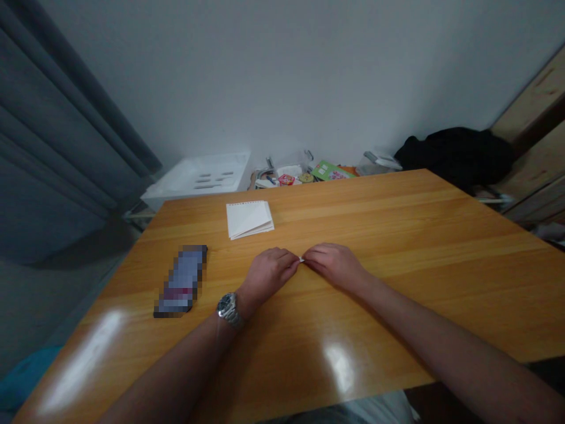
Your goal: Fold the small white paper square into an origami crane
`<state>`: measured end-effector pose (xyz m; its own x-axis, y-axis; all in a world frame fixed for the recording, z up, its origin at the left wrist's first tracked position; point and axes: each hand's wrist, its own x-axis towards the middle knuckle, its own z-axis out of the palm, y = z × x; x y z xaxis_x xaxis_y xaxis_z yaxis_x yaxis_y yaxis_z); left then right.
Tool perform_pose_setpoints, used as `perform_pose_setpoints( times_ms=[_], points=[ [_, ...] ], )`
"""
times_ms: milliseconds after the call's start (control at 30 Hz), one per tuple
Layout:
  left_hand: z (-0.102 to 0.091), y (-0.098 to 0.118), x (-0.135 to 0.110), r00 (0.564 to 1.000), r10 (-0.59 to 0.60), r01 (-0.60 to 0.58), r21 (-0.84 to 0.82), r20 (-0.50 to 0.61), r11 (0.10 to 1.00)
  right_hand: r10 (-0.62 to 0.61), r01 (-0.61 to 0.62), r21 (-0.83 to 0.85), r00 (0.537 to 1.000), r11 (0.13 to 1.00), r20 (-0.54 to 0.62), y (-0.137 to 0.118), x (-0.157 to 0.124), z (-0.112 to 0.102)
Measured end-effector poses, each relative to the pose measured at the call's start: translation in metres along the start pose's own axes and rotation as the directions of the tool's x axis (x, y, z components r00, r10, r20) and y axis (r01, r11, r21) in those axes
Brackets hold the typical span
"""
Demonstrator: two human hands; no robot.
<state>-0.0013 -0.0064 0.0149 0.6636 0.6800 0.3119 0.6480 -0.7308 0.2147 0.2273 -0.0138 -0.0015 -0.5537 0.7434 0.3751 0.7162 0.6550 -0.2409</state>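
Note:
My left hand (pixel 268 275) and my right hand (pixel 334 265) rest on the wooden table (pixel 397 235), fingertips meeting at the middle. Both are closed in a pinch on a tiny white scrap of paper (pixel 302 259) that barely shows between them. My left wrist carries a metal watch (pixel 229 309). A folded stack of white paper (pixel 248 219) lies farther back on the table, apart from both hands.
A blurred dark flat object (pixel 182 281) lies left of my left hand. Behind the table stand a white plastic bin (pixel 198 176), a clutter of small packages (pixel 304 172) and a black bag (pixel 454 154). A grey curtain (pixel 53 153) hangs left; wooden furniture (pixel 538 135) stands right.

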Motion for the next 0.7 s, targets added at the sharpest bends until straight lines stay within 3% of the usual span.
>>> perform_pose_setpoints(
  times_ms=[133,267,367,500,700],
  points=[
    [0.001,-0.002,-0.001,0.983,-0.126,0.114,-0.095,-0.133,0.989,0.115,-0.110,0.102,0.992,0.989,-0.051,-0.001,-0.001,-0.004],
    [0.004,-0.005,0.001,0.920,-0.304,0.221,-0.314,-0.247,0.923,0.228,-0.193,0.280,0.968,0.940,-0.101,-0.003,0.000,-0.011],
    [0.003,-0.004,0.004,0.907,-0.368,0.223,-0.506,-0.206,0.833,0.317,-0.232,0.451,0.941,0.862,-0.122,-0.004,0.001,-0.012],
    [0.002,0.003,0.009,0.888,-0.437,0.210,-0.716,-0.146,0.666,0.424,-0.273,0.696,0.904,0.664,-0.049,-0.006,0.001,-0.004],
    [0.005,0.011,0.013,0.869,-0.494,0.210,-0.884,-0.027,0.417,0.419,-0.294,0.816,0.905,0.498,0.071,-0.015,0.003,0.005]
  ],
)
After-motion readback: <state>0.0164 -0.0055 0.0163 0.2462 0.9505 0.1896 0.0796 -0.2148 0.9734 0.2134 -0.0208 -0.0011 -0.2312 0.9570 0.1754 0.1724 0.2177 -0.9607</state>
